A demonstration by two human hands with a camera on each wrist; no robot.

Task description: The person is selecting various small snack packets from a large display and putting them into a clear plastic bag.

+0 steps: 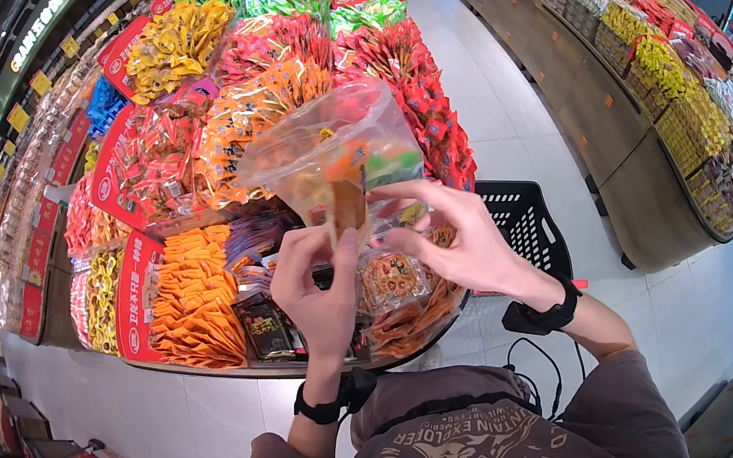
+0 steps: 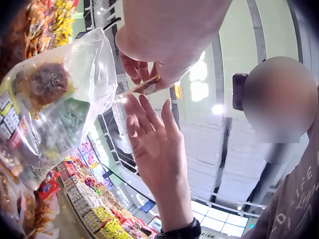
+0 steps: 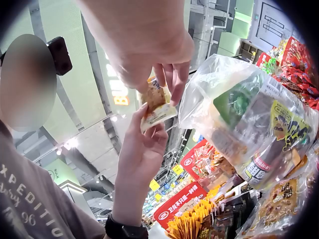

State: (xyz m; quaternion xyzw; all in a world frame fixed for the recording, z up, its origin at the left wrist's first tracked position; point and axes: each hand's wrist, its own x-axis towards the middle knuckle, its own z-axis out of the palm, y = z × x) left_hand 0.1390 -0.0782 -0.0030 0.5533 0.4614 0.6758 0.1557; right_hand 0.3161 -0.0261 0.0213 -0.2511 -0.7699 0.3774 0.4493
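A small brown-and-orange snack packet (image 1: 348,201) is pinched upright between the thumb and fingers of my left hand (image 1: 317,294). The right wrist view shows the left thumb on the packet's (image 3: 155,97) pale lower end. My right hand (image 1: 459,238) is beside it with parted, bent fingers; in the left wrist view its palm (image 2: 160,154) faces up and its fingertips are close to the packet (image 2: 147,85). Whether they touch it, I cannot tell. Beyond both hands stands a clear plastic bag (image 1: 265,161), its mouth wide, with several packaged snacks inside; what supports it is hidden.
A display stand (image 1: 217,372) heaped with orange packets (image 1: 193,304), red packets (image 1: 425,114) and other snacks fills the front. A black basket (image 1: 527,227) is at its right side. Across the aisle stands another long snack stand (image 1: 623,150).
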